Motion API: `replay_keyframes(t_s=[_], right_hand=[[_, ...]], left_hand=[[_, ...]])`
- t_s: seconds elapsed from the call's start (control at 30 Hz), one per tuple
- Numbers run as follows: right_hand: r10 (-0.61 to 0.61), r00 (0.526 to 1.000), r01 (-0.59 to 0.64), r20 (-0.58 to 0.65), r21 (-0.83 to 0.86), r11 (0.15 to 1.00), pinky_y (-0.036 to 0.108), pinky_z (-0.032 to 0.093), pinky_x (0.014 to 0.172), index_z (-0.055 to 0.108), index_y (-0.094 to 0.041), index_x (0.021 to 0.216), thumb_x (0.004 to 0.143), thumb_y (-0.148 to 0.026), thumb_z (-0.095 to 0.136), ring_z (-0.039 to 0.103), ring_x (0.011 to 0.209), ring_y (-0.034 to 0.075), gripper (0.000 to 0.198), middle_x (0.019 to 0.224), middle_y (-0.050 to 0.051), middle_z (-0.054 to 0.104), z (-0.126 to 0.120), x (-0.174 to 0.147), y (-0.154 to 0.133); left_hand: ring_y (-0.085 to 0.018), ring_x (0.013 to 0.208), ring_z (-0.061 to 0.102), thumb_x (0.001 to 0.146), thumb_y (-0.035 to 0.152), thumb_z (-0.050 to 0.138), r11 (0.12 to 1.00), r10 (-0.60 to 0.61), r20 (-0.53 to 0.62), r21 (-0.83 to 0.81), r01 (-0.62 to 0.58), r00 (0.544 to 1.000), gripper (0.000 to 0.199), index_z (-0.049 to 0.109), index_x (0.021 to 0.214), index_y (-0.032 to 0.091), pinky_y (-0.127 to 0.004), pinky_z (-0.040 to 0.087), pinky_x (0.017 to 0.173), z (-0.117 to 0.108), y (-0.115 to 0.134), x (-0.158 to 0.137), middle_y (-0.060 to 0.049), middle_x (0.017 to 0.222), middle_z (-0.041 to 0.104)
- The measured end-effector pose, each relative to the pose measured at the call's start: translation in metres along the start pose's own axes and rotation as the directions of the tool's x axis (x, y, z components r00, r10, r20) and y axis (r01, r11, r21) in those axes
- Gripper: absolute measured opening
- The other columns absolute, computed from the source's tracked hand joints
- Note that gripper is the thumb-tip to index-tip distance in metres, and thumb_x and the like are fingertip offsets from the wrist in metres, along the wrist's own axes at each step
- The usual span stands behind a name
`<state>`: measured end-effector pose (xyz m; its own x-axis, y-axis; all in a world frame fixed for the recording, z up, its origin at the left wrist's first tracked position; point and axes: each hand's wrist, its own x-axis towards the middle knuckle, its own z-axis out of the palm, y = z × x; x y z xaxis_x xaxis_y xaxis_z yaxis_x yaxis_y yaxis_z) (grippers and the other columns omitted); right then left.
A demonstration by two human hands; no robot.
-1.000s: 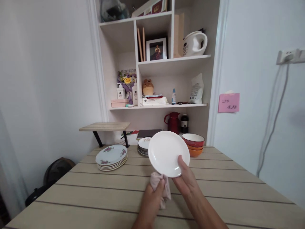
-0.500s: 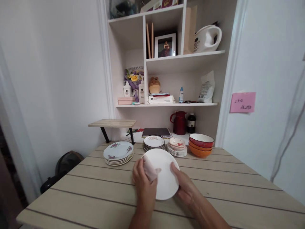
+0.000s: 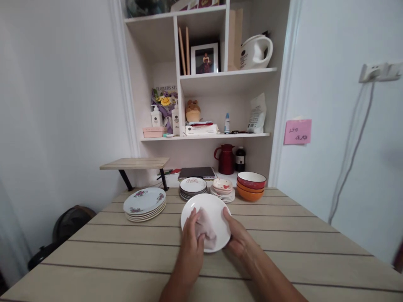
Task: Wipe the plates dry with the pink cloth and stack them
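Note:
A plain white plate is tilted toward me above the table. My right hand grips its right edge, thumb on the upper face and fingers underneath. In my left hand is a pale pinkish cloth, pressed against the plate's face left of its middle. The left fingers are bent over the cloth's left side. Just beyond the plate stand a stack of dark-rimmed plates and a stack of small white plates with pink-patterned bowls on top.
Flower-patterned plates are stacked at the left of the slatted table. Red and orange bowls are stacked at the back right. A small raised shelf stands at the back left, and a red jug behind.
The cloth has spread out and shifted from the plate's left part toward its lower middle, with my left hand. The camera view has turned a little to the right.

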<state>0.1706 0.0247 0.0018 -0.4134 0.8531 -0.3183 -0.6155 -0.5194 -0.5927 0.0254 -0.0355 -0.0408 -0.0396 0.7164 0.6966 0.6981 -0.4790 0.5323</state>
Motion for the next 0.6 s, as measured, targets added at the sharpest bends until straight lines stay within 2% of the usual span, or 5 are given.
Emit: replay_keyframes(t_s=[0.1, 0.23, 0.4, 0.5, 0.6], right_hand=[[0.009, 1.000, -0.009, -0.004, -0.022, 1.000, 0.046, 0.049, 0.093, 0.047, -0.003, 0.134, 0.092, -0.048, 0.045, 0.070, 0.092, 0.029, 0.062, 0.106, 0.021, 0.072, 0.002, -0.002, -0.001], [-0.032, 0.998, 0.034, 0.045, -0.046, 0.998, 0.043, 0.051, 0.090, 0.049, -0.002, 0.131, 0.092, -0.047, 0.047, 0.070, 0.093, 0.028, 0.059, 0.108, 0.022, 0.071, -0.003, 0.002, 0.001], [-0.078, 0.997, 0.082, 0.030, -0.149, 0.985, 0.041, 0.054, 0.082, 0.058, -0.004, 0.118, 0.088, -0.047, 0.055, 0.071, 0.084, 0.027, 0.053, 0.098, 0.020, 0.074, -0.007, 0.004, 0.006], [-0.042, 0.995, 0.059, 0.088, -0.201, 0.978, 0.037, 0.055, 0.075, 0.063, -0.005, 0.108, 0.085, -0.049, 0.060, 0.071, 0.075, 0.024, 0.051, 0.089, 0.017, 0.075, 0.000, -0.003, 0.017], [0.003, 0.991, 0.025, 0.133, -0.214, 0.977, 0.033, 0.055, 0.074, 0.065, -0.008, 0.106, 0.084, -0.046, 0.062, 0.071, 0.070, 0.021, 0.044, 0.084, 0.013, 0.076, 0.010, -0.011, 0.031]], left_hand=[[-0.025, 0.134, 0.042, 0.084, 0.014, 0.054, 0.980, 0.102, 0.085, 0.162, -0.115, 0.991, 0.043, 0.054, 0.126, 0.024, -0.052, 0.032, 0.111, -0.002, 0.000, 0.003, -0.009, 0.143, 0.049], [-0.030, 0.128, 0.048, 0.075, 0.016, 0.070, 0.910, 0.173, 0.160, 0.351, -0.220, 0.972, 0.049, 0.059, 0.122, 0.026, -0.060, 0.038, 0.105, -0.007, 0.007, 0.006, -0.007, 0.138, 0.055], [-0.023, 0.116, 0.059, 0.078, 0.002, 0.058, 0.875, 0.285, 0.183, 0.350, -0.333, 0.941, 0.047, 0.061, 0.121, 0.022, -0.040, 0.054, 0.093, -0.007, 0.008, 0.006, -0.007, 0.126, 0.064], [-0.020, 0.116, 0.060, 0.084, 0.004, 0.049, 0.849, 0.374, 0.152, 0.342, -0.403, 0.915, 0.044, 0.058, 0.125, 0.019, -0.038, 0.054, 0.095, -0.005, 0.005, 0.006, -0.007, 0.125, 0.065], [-0.020, 0.122, 0.056, 0.088, 0.005, 0.043, 0.830, 0.382, 0.072, 0.412, -0.377, 0.921, 0.043, 0.055, 0.128, 0.015, -0.042, 0.049, 0.102, -0.008, 0.003, 0.009, -0.009, 0.130, 0.062]])
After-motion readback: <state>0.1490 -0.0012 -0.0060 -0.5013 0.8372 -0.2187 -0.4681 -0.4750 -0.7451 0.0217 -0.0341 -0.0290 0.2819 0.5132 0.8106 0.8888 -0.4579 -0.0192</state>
